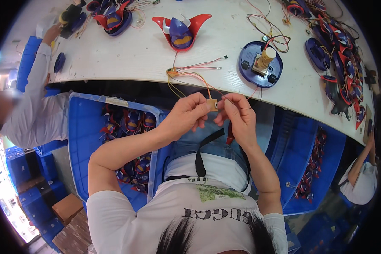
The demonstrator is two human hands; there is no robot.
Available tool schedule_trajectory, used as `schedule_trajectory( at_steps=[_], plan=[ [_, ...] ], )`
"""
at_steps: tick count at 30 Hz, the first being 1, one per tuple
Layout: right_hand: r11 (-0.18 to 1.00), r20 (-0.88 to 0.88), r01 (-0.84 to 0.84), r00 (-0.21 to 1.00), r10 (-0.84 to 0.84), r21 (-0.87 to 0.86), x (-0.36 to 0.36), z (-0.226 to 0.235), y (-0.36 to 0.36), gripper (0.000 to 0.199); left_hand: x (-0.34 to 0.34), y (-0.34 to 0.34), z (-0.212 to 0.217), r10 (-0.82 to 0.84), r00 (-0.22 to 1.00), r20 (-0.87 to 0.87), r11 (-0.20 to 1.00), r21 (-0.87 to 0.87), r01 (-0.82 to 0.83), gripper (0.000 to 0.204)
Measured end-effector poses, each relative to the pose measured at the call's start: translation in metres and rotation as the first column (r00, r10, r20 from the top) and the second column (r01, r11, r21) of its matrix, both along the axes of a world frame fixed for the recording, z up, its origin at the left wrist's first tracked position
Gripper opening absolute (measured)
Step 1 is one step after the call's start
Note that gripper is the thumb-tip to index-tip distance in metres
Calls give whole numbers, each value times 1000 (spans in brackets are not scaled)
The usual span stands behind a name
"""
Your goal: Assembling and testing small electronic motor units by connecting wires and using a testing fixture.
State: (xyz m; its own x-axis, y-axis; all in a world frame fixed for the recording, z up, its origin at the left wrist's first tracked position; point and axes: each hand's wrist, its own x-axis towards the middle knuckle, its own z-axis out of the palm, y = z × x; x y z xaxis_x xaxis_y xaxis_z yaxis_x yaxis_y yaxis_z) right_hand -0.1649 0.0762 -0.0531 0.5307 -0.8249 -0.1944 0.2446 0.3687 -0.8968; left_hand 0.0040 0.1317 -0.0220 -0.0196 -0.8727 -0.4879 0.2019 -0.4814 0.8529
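My left hand (pixel 189 113) pinches a small tan circuit board (pixel 213 105) between thumb and fingers, just off the table's front edge. My right hand (pixel 238 113) is closed beside it, fingertips on a thin dark wire (pixel 218 91). A dark red handle-like object (pixel 230 134) shows below the right hand; whether that hand holds it is hidden. Red and yellow wires (pixel 173 73) run from the board onto the table, toward a red, purple and white horned toy head (pixel 181 34). To the right lies a dark blue oval base (pixel 261 63) with a brass-coloured cylinder (pixel 266 56) standing on it.
Blue bins (pixel 78 139) with more toy heads (pixel 133 120) flank my lap. Toy parts with tangled wires (pixel 343 55) crowd the right of the white table (pixel 127 59). One co-worker (pixel 38 101) sits at the left, another (pixel 360 180) at the right. Cardboard boxes (pixel 67 207) stand at lower left.
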Motion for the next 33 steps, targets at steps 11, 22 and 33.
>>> schedule_trajectory(
  at_steps=[11, 22, 33],
  plan=[
    [658, -246, -122, 964, -99, -743, -1, -10, -6, 12, 5, -2, -6, -24, 999, 38, 999, -26, 25, 16],
    [746, -467, -468, 852, 238, -474, -42, 32, -5, 25, 18, -3, 31, -299, 846, 442, 944, 8, 330, 22],
    [527, -512, -243, 729, -455, -814, -20, 50, -120, 34, -28, -153, -33, 353, 372, 859, 591, -513, 623, 112]
  ],
)
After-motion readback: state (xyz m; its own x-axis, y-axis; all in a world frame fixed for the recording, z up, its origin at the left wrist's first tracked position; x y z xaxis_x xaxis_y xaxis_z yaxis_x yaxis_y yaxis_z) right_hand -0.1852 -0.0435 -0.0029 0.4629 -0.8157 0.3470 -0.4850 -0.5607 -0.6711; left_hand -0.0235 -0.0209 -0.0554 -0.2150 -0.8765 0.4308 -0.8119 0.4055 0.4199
